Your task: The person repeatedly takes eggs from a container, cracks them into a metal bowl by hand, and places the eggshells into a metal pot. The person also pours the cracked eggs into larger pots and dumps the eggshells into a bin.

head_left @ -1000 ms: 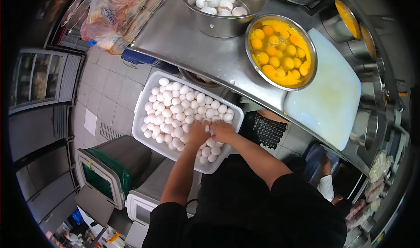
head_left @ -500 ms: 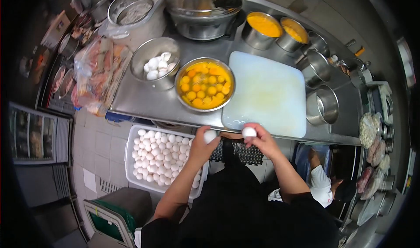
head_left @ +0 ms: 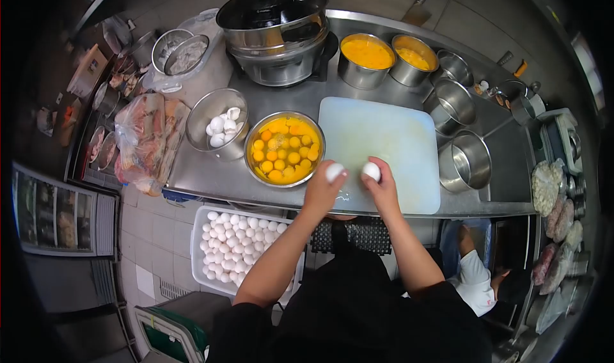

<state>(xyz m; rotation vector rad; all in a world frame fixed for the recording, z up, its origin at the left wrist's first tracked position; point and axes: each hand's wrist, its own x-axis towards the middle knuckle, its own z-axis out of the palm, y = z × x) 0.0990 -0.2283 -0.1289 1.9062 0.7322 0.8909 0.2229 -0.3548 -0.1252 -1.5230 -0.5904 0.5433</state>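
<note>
My left hand (head_left: 322, 191) is closed around a white egg (head_left: 334, 172) above the near left part of the white cutting board (head_left: 403, 126). Another white egg (head_left: 371, 170) is gripped in my right hand (head_left: 384, 187), a short way to the right; the two eggs are apart. Just left of my left hand stands a steel bowl (head_left: 248, 165) full of cracked eggs, with many whole yolks showing. A second steel bowl (head_left: 198, 110), farther left, holds empty white eggshells (head_left: 224, 129). Below the counter edge, a white bin (head_left: 197, 248) is filled with whole eggs.
Pots of beaten yellow egg (head_left: 368, 53) stand at the back of the counter (head_left: 288, 97). Steel pots (head_left: 465, 165) line the board's right side. A large steel cooker (head_left: 275, 43) is behind the bowls, bagged meat (head_left: 144, 133) at left. Another person's sleeve (head_left: 474, 276) shows at lower right.
Both hands have moved forward from the counter's front edge to over the cutting board, each still holding its egg. The eggs have come closer together. The view has shifted slightly.
</note>
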